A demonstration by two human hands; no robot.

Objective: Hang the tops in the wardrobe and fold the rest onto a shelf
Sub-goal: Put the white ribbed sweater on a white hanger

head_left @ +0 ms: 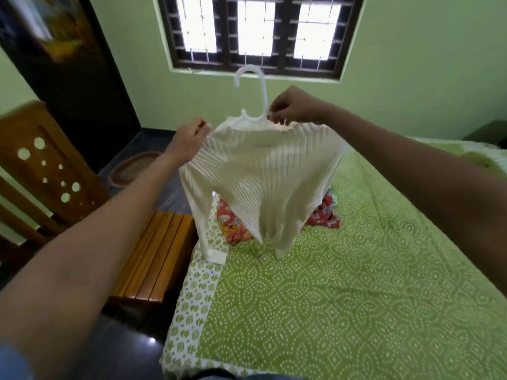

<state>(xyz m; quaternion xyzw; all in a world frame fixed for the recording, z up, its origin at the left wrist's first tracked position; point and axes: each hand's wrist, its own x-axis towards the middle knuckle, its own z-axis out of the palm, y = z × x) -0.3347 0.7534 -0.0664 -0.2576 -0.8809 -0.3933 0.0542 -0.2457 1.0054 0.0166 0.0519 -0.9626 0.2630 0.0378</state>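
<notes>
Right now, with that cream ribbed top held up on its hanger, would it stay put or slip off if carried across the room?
Probably floppy and light: the cream ribbed top sags from the white hanger, sleeves dangling. It may slip, since the left hand and right hand are pinching its shoulders, so it seems not fully seated. The thin plastic hanger likely swings easily.

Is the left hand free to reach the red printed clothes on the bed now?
Probably not: the left hand grips the cream ribbed top on its white hanger, and that top hangs before the red printed clothes.
</notes>
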